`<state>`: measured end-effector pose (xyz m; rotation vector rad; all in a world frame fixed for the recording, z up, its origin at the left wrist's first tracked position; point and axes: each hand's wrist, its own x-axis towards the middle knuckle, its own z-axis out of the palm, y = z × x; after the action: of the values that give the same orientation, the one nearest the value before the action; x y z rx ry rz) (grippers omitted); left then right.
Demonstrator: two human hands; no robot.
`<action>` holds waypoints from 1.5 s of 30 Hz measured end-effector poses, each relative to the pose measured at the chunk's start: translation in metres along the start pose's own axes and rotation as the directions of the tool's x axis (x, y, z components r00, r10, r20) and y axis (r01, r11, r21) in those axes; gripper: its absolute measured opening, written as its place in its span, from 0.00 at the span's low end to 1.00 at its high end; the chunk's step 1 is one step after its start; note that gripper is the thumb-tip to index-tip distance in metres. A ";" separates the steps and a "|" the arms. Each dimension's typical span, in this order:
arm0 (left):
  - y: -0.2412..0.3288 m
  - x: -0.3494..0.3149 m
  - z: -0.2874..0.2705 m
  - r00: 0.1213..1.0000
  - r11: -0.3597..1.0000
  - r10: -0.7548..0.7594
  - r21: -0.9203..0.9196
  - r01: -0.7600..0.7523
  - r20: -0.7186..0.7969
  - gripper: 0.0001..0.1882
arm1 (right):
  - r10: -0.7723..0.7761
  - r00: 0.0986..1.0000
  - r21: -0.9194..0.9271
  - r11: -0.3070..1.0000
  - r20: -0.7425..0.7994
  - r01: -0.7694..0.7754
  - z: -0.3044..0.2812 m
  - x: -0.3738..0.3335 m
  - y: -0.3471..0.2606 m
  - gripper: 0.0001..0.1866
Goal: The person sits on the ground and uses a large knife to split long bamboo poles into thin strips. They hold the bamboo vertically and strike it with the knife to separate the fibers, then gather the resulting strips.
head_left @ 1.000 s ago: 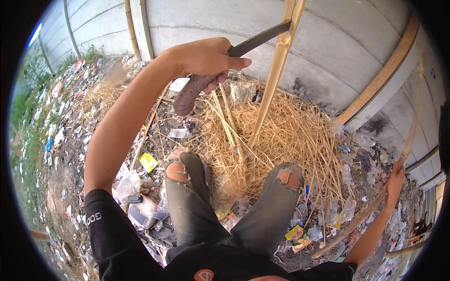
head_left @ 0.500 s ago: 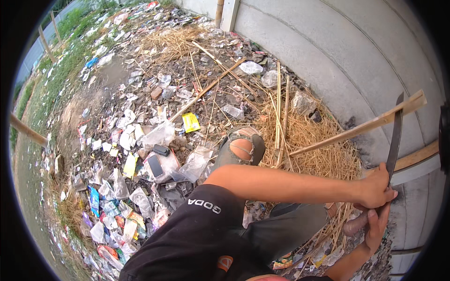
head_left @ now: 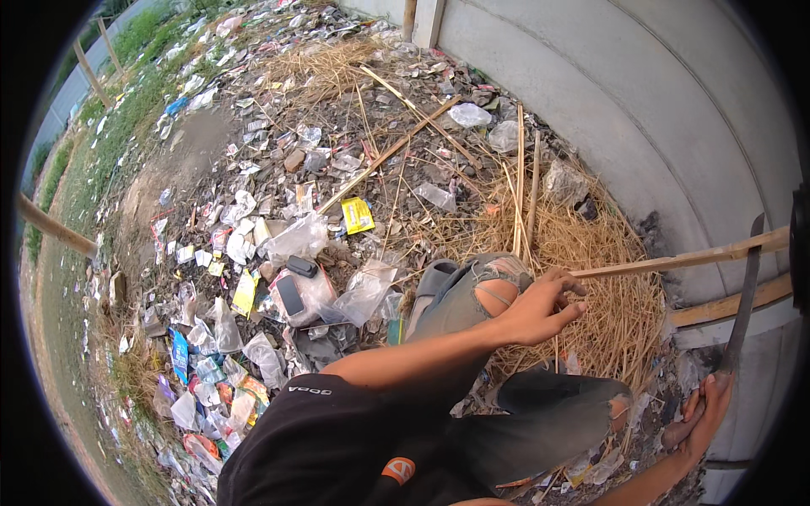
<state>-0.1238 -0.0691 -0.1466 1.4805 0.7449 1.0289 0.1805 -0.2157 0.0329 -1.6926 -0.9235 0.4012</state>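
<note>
My right hand [head_left: 707,413], at the lower right, is closed around the grip of a machete [head_left: 742,312]. Its rounded brown handle end sticks out beside my fingers, and the long dark blade points up and away, crossing a split bamboo strip [head_left: 675,263] near the strip's right end. My left hand [head_left: 540,310] is in front of my bent knee, fingers spread and thumb out. It sits right by the strip's near end, which the hand partly covers; I cannot tell whether they touch.
A grey panel wall [head_left: 607,101] rises along the right. Dry straw [head_left: 616,312], loose bamboo pieces [head_left: 392,156] and a stone [head_left: 565,183] lie before it. Plastic litter covers the ground at left, where a phone [head_left: 289,296] and a small black case [head_left: 301,266] rest on bags.
My left hand has left the machete beside my right hand and moved left to the strip's near end. The strip has tilted flatter, while the machete has shifted right and downward.
</note>
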 end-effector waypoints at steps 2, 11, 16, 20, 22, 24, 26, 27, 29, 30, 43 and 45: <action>-0.007 -0.010 0.005 0.990 0.991 0.115 -0.079 -0.109 0.078 0.19 | -0.110 0.994 -0.012 0.994 -0.028 0.110 0.028 -0.001 -0.017 0.35; -0.016 -0.009 -0.007 0.971 0.971 0.150 0.157 -0.180 0.185 0.16 | -0.279 0.911 -0.453 0.799 0.303 0.395 0.081 0.094 -0.065 0.30; -0.004 -0.023 -0.018 0.895 0.929 0.301 0.112 -0.354 0.329 0.13 | -0.559 0.772 -0.679 0.442 0.302 0.586 0.055 0.201 -0.030 0.33; -0.002 -0.022 -0.020 0.908 0.951 0.188 0.163 -0.265 0.375 0.13 | -0.528 0.837 -0.682 0.559 0.147 0.472 0.076 0.226 -0.032 0.35; -0.006 -0.020 -0.018 0.889 0.949 0.146 0.194 -0.250 0.434 0.12 | -0.467 0.874 -0.774 0.504 0.130 0.384 0.079 0.227 -0.045 0.35; -0.010 -0.014 -0.016 0.876 0.939 0.068 0.266 -0.218 0.477 0.12 | -0.455 0.883 -0.790 0.498 0.112 0.357 0.090 0.240 -0.038 0.35; -0.012 -0.004 -0.009 0.850 0.927 -0.027 0.331 -0.176 0.527 0.14 | -0.498 0.863 -0.773 0.514 0.083 0.371 0.096 0.254 -0.029 0.34; -0.015 0.003 -0.004 0.836 0.918 -0.078 0.367 -0.153 0.544 0.14 | -0.482 0.874 -0.774 0.529 0.063 0.348 0.102 0.256 -0.027 0.34; -0.020 0.020 0.004 0.814 0.927 -0.132 0.362 -0.101 0.565 0.15 | -0.451 0.892 -0.773 0.556 0.030 0.307 0.113 0.259 -0.023 0.34; -0.023 0.033 0.005 0.808 0.926 -0.154 0.367 -0.082 0.568 0.16 | -0.486 0.872 -0.703 0.603 0.052 0.378 0.115 0.267 -0.015 0.32; -0.072 0.181 0.008 0.825 0.816 -0.500 0.462 0.347 0.263 0.21 | -0.151 0.903 -0.205 0.946 0.402 0.250 0.180 0.259 -0.045 0.15; -0.069 0.172 0.010 0.860 0.834 -0.501 0.323 0.448 0.099 0.20 | 0.003 0.876 -0.157 0.984 0.482 0.083 0.177 0.245 -0.047 0.14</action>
<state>-0.0361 0.0905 -0.1810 1.4990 1.1005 0.4066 0.1996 0.0879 0.0646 -1.7595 -1.3884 0.7563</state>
